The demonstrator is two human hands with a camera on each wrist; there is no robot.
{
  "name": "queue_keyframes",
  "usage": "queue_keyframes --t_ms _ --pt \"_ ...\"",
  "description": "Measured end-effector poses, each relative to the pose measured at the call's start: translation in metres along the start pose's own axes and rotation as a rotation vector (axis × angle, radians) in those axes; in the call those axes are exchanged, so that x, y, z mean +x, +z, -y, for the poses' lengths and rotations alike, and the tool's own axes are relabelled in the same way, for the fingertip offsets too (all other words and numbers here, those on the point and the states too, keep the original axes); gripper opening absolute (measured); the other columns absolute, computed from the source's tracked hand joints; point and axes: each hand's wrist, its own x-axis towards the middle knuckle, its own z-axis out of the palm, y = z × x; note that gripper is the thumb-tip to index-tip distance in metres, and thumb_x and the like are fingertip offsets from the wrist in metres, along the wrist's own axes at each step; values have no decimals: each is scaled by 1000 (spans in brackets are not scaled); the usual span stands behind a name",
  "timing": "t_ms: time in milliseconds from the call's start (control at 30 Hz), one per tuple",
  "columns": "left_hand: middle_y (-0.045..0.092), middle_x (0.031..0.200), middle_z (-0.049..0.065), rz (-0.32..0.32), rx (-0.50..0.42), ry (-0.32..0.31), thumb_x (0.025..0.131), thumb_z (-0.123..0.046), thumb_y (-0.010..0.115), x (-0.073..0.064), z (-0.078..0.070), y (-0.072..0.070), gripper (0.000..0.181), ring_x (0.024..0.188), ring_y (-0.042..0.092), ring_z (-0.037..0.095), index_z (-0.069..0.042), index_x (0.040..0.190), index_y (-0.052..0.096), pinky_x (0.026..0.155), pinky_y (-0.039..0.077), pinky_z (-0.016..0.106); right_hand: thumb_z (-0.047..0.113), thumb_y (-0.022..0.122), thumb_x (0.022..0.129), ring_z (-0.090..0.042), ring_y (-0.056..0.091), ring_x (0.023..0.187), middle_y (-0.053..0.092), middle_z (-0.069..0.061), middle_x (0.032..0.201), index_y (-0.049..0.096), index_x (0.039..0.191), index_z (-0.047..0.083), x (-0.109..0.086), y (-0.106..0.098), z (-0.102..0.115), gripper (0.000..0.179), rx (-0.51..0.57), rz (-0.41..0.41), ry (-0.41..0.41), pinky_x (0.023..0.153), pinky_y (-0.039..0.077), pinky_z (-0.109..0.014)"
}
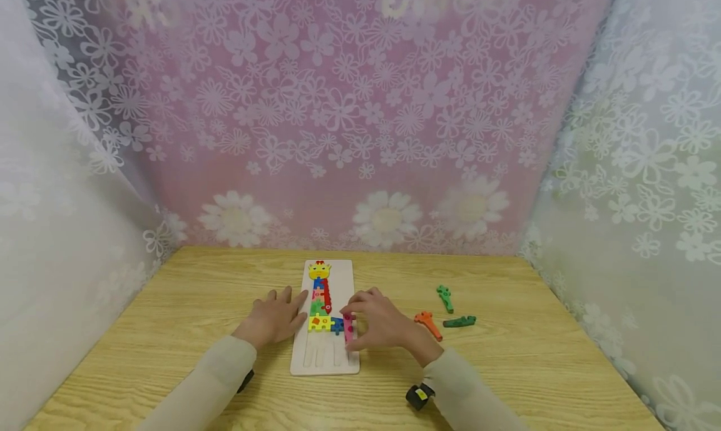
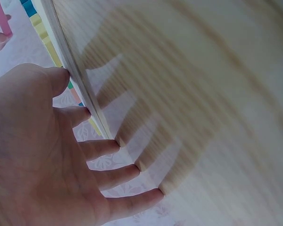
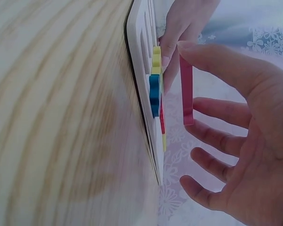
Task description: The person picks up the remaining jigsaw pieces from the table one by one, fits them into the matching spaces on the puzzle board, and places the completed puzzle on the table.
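A pink puzzle piece (image 3: 186, 89) is pinched between the thumb and fingers of my right hand (image 1: 380, 321), held just above the board in the right wrist view. The pale wooden puzzle board (image 1: 340, 281) lies lengthwise on the table. On it sits a partly assembled giraffe with a yellow head (image 1: 319, 270), a red mane piece (image 1: 327, 296), a yellow body piece (image 1: 320, 323) and a blue piece (image 1: 337, 325). My left hand (image 1: 275, 318) rests with spread fingers at the board's left edge, thumb and index fingertip touching it in the left wrist view.
Right of the board lie an orange piece (image 1: 429, 326), a light green piece (image 1: 445, 298) and a dark green piece (image 1: 459, 321) on the wooden table (image 1: 225, 393). Flowered curtains (image 1: 360, 137) stand behind and at both sides.
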Motion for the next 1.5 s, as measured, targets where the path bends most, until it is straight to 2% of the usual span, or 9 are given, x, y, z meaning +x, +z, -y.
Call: queue_keyframes --t_ms 233,567,833,1267,1500 --pt "35 165 22 -9 -3 -1 108 -48 43 1 1 -3 61 145 39 54 -20 162 36 109 37 76 47 87 78 -22 50 116 67 -4 130 74 128 17 6 -1 6 59 -35 -14 -8 95 48 -43" --pt "35 165 21 1 1 2 109 -49 42 1 2 -5 61 145 39 54 -20 162 35 109 37 75 46 89 77 -22 50 112 68 -3 127 75 125 17 9 2 12 58 -26 -34 -24 91 48 -40" --pt "35 165 22 6 -6 -1 109 -47 42 0 0 -5 61 145 39 55 -20 162 35 109 37 76 49 89 76 -21 50 115 66 -2 129 74 127 19 13 5 22 61 -38 -9 20 95 50 -39" --pt "36 164 22 13 2 -1 108 -47 43 -2 0 -3 60 145 40 54 -20 162 36 108 37 77 53 87 76 -21 50 120 66 0 132 73 130 22 18 13 36 64 -58 15 44 99 51 -38" --pt "37 164 21 3 20 5 108 -49 44 0 0 -1 62 144 41 54 -20 162 36 108 39 75 57 86 75 -18 49 116 67 2 130 74 128 26 22 21 39 62 -88 14 33 93 49 -34"
